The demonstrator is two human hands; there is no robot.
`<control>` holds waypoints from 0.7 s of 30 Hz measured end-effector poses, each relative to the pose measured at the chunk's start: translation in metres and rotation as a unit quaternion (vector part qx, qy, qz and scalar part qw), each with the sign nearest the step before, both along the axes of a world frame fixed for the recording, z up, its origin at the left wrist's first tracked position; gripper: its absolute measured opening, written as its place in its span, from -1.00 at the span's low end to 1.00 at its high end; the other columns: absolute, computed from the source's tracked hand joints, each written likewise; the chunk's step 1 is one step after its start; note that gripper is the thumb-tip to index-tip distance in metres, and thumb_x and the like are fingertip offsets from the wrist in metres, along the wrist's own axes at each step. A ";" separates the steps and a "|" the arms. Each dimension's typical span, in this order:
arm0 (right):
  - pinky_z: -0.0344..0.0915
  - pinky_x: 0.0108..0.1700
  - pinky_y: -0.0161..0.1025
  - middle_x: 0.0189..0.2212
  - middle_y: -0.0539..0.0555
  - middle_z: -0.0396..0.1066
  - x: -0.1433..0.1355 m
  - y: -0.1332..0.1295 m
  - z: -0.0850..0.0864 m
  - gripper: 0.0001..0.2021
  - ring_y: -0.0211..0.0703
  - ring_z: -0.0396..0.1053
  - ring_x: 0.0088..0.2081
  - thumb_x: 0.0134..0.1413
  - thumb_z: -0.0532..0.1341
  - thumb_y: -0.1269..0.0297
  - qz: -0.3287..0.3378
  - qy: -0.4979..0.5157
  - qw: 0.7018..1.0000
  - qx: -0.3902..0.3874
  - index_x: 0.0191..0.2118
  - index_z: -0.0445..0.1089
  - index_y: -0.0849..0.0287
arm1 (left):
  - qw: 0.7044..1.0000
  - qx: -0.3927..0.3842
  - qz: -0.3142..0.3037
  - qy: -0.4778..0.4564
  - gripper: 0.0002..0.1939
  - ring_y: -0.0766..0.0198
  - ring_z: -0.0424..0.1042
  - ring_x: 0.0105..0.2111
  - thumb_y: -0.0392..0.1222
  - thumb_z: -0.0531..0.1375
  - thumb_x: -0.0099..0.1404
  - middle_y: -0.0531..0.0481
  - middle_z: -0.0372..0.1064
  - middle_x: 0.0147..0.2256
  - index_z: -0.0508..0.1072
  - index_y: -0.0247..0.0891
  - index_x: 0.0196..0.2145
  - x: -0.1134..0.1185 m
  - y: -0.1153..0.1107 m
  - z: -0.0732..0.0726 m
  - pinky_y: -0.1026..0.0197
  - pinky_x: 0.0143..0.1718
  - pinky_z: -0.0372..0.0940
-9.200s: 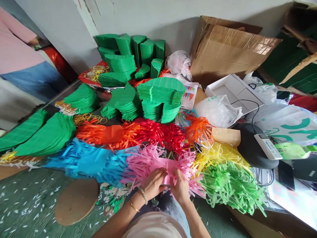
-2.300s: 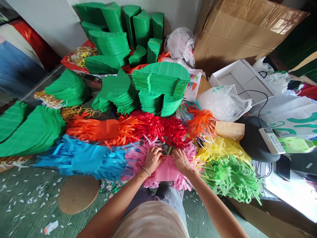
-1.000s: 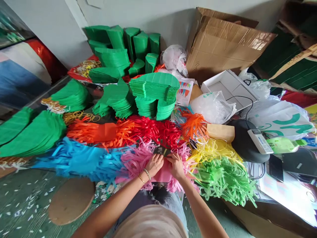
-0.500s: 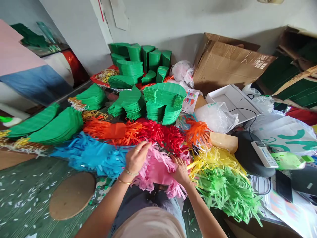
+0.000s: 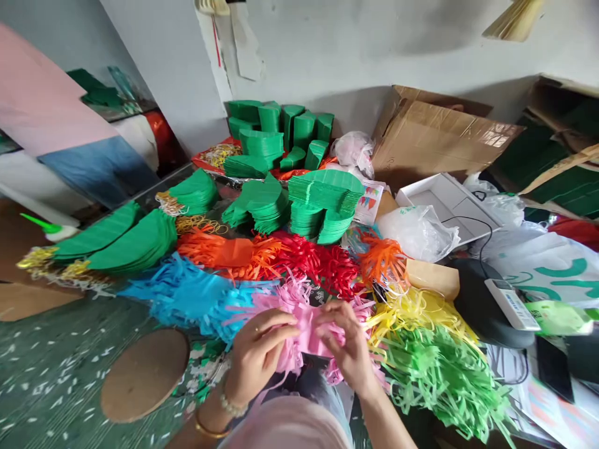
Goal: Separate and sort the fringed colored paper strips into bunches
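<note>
A pile of pink fringed paper point(image 5: 299, 292) lies right in front of me, its cut strips spreading to both sides. My left hand point(image 5: 259, 355) is closed, thumb and fingers pinching the pink paper near its middle; a pink strip trails below that hand. Facing it, my right hand point(image 5: 347, 349) pinches the paper too, fingers curled and thumb underneath. The exact grip of the fingertips is partly hidden. Blue fringed paper point(image 5: 187, 296) borders the pink on the left, red fringed paper point(image 5: 304, 252) lies behind it, and yellow strips point(image 5: 416, 312) are on the right.
Orange fringe point(image 5: 229, 251), light green fringe point(image 5: 449, 374) and stacks of green folded paper point(image 5: 322, 190) crowd the table. A round brown stool point(image 5: 145, 374) stands at lower left. Farther right are a cardboard box point(image 5: 435, 137), plastic bags and a phone point(image 5: 553, 368). Another person point(image 5: 51, 93) stands at far left.
Both hands have drawn closer to me and towards each other. The right hand, earlier lying on the pink pile, now pinches the paper. The view has tilted up slightly.
</note>
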State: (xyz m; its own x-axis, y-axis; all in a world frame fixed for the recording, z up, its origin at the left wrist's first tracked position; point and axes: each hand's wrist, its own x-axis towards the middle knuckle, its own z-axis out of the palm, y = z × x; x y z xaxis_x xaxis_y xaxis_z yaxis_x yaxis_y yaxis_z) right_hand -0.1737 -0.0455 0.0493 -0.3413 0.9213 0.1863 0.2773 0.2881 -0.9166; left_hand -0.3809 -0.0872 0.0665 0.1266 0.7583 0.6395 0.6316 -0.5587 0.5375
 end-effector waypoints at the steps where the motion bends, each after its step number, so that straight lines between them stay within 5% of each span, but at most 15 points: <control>1: 0.26 0.01 -0.12 -0.14 0.09 0.34 -0.010 -0.006 0.007 -0.86 -0.07 0.33 -0.06 0.19 0.25 0.18 0.014 0.038 0.999 -0.025 -0.17 0.50 0.04 | 1.000 -0.012 -0.002 -0.016 -0.67 0.27 0.51 -0.19 -0.49 0.07 0.32 -0.02 0.52 -0.24 0.53 -0.15 -0.19 0.006 0.002 -0.008 0.24 -0.16 0.43; 8: 0.26 -0.11 -0.19 -0.29 0.06 0.30 -0.038 -0.026 -0.007 -0.84 -0.11 0.31 -0.20 0.08 0.33 0.17 -0.058 0.148 0.978 -0.137 -0.41 0.49 0.14 | 0.968 -0.183 0.023 -0.172 -0.85 0.27 0.54 -0.25 -0.31 0.17 0.33 0.01 0.53 -0.27 0.39 -0.18 -0.14 0.020 -0.001 -0.029 0.28 -0.21 0.43; 12: 0.25 -0.12 -0.20 -0.29 0.05 0.32 -0.038 -0.030 -0.018 -0.86 -0.11 0.32 -0.20 0.07 0.32 0.18 -0.105 0.122 0.981 -0.108 -0.39 0.49 0.13 | 0.929 -0.293 -0.024 -0.226 -0.91 0.26 0.54 -0.28 -0.18 0.16 0.36 0.00 0.53 -0.31 0.44 -0.21 -0.26 0.019 -0.001 -0.032 0.29 -0.25 0.44; 21: 0.31 -0.21 -0.18 -0.31 0.08 0.36 -0.039 -0.034 -0.033 -0.88 -0.09 0.36 -0.24 0.13 0.27 0.23 -0.148 0.010 0.989 -0.017 -0.39 0.51 0.08 | 0.881 -0.389 -0.026 -0.269 -0.79 0.17 0.57 -0.32 -0.06 0.21 0.30 -0.06 0.58 -0.31 0.55 -0.24 -0.30 0.019 0.003 -0.046 0.22 -0.28 0.48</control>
State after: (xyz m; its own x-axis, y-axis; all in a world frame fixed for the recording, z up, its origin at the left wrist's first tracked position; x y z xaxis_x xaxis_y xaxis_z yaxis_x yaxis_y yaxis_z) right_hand -0.2128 -0.0799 0.0163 -0.0517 0.9863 0.1567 0.3257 0.1650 -0.9310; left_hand -0.3622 -0.0845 0.0204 0.0114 0.9957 -0.0920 0.1520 0.0892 0.9843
